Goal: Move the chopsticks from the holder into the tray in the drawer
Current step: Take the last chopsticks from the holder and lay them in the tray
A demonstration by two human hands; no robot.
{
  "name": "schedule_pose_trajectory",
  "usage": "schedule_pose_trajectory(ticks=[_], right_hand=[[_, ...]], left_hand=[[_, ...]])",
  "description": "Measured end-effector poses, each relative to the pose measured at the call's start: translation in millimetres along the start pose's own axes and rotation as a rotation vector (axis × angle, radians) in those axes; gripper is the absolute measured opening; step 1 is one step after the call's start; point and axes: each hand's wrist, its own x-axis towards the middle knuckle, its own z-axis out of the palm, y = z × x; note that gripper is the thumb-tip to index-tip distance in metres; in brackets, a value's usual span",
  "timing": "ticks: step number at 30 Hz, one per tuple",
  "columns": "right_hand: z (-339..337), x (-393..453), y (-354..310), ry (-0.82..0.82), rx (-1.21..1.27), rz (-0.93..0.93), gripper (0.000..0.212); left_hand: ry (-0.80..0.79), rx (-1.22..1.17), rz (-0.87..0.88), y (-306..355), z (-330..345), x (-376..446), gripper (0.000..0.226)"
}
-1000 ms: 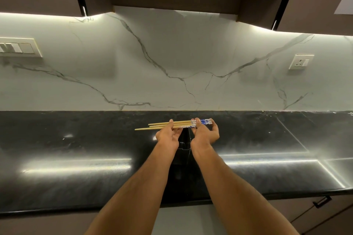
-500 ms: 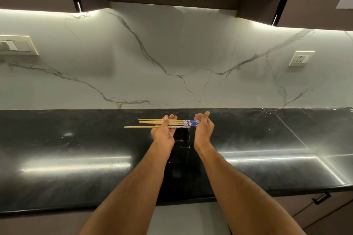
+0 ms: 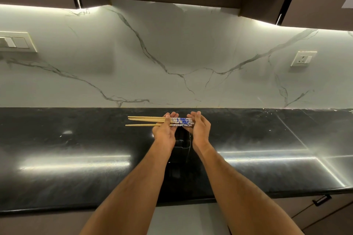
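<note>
Over the black counter (image 3: 76, 158), chopsticks (image 3: 162, 121) lie flat, tips pointing to 9 o'clock; left hand (image 3: 165, 129) grip pinches them, right hand (image 3: 199, 128) cups open at the patterned ends. Dark holder (image 3: 182, 140) sits below, contents hidden.

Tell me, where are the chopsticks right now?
The chopsticks lie sideways mid-frame in the left hand, above the black counter, patterned ends touching the right hand.

Chopsticks (image 3: 152, 121): several, pale wood, blue-and-white patterned butt ends. Held level, side by side, tips pointing left, above the dark holder (image 3: 181, 140). Holder black, standing on the black table, mostly hidden.
</note>
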Motion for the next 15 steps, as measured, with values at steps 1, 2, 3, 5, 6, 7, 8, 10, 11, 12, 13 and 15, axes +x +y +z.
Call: schedule_pose_trajectory(ticks=[1, 2, 3, 5, 6, 7, 8, 10, 11, 12, 13, 15], right_hand=[[-1.4, 0.5, 1.2, -0.008, -0.023, -0.001, 0.024], [-2.1, 0.1, 2.5, -0.022, -0.058, 0.0, 0.019], [-2.4, -0.1, 4.1, -0.037, -0.089, 0.003, 0.018], [-2.2, -0.2, 7.2, -0.055, -0.124, 0.01, 0.02], [-2.0, -0.6, 7.8, -0.061, -0.126, 0.011, 0.021], [-1.9, -0.6, 8.4, -0.068, -0.126, 0.01, 0.022], [-1.9, -0.4, 8.7, -0.078, -0.127, 0.011, 0.022], [-2.7, 0.3, 8.3, -0.104, -0.124, 0.023, 0.022], [-3.3, 0.9, 7.7, -0.119, -0.119, 0.031, 0.021], [-4.2, 0.8, 7.4, -0.135, -0.111, 0.039, 0.021], [-4.7, 0.2, 7.1, -0.155, -0.099, 0.048, 0.02], [-5.4, -2.3, 7.0, -0.198, -0.067, 0.072, 0.018]], left_hand=[[0.007, 0.003, 0.006, 0.1, -1.3, 0.9, 0.025], [0.012, 0.007, 0.01, 0.1, -2.3, 1.8, 0.025], [0.013, 0.009, 0.013, 0.2, -3.2, 2.4, 0.026], [0.012, 0.005, 0.018, 0.2, -4.3, 2.6, 0.026], [0.01, 0.002, 0.023, 0.5, -4.9, 2.5, 0.026], [0.007, 0.001, 0.028, 1.1, -5.7, 2.6, 0.026], [0.0, 0.004, 0.033, 2.0, -6.6, 2.5, 0.026], [-0.02, 0.011, 0.041, 3.8, -8.5, 2.7, 0.026], [-0.031, 0.012, 0.045, 4.5, -9.4, 3.1, 0.024], [-0.036, 0.01, 0.05, 5.1, -10.1, 3.6, 0.023], [-0.034, 0.007, 0.056, 5.7, -10.9, 3.9, 0.023], [-0.016, -0.001, 0.071, 7.0, -11.9, 4.6, 0.026]])
